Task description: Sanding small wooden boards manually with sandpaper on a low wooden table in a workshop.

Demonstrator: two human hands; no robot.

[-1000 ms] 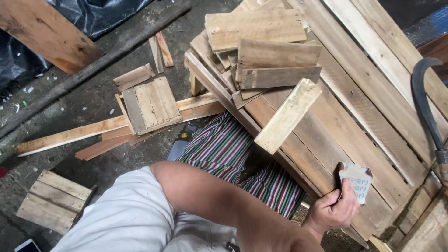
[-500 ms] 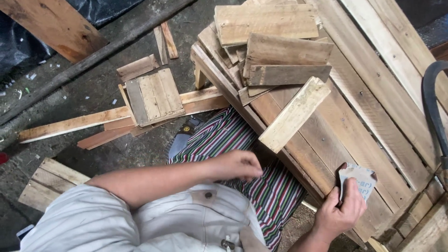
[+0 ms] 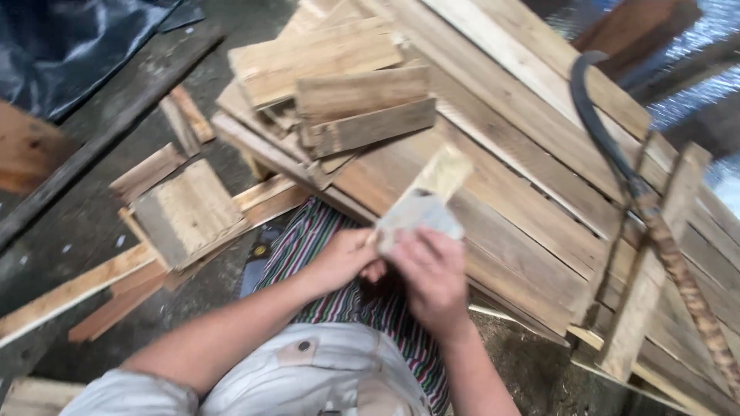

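Grey sandpaper sheet (image 3: 420, 216) pinched by left hand (image 3: 347, 258) and right hand (image 3: 432, 273) grip (over striped cloth (image 3: 308, 254)).

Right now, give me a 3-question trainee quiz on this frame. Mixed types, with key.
1. True or false: both hands are at the grey sheet.
2. Multiple choice: the striped cloth lies A) on top of the stacked short boards, B) under the person's forearms, beside the planks, C) over the curved black blade.
3. Short answer: where is the curved black blade relative to the hands?

Key
1. True: left hand and right hand meet at the sheet, in front of a short board.
2. B.
3. To the right and farther away, lying across the slatted planks.
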